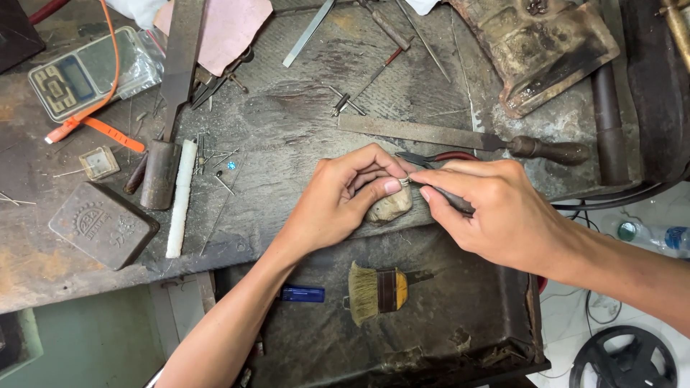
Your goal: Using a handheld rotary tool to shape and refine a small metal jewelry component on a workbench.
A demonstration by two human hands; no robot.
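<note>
My left hand (pixel 341 194) pinches a small metal ring (pixel 405 181) between thumb and fingers, held against a worn wooden bench peg (pixel 390 207). My right hand (pixel 496 208) grips a thin dark tool (pixel 451 199) whose tip touches the ring. Both hands meet at the front edge of a scuffed grey workbench (pixel 287 136). Red-handled pliers (pixel 438 156) lie just behind my hands.
A long flat file with a wooden handle (pixel 460 138) lies behind the hands. A pocket scale (pixel 86 72), an orange strap, a dark metal block (pixel 103 225), a white stick (pixel 181 195) and several small tools lie left. A tray (pixel 460 316) below holds a brush (pixel 377 291) and a blue lighter (pixel 302 293).
</note>
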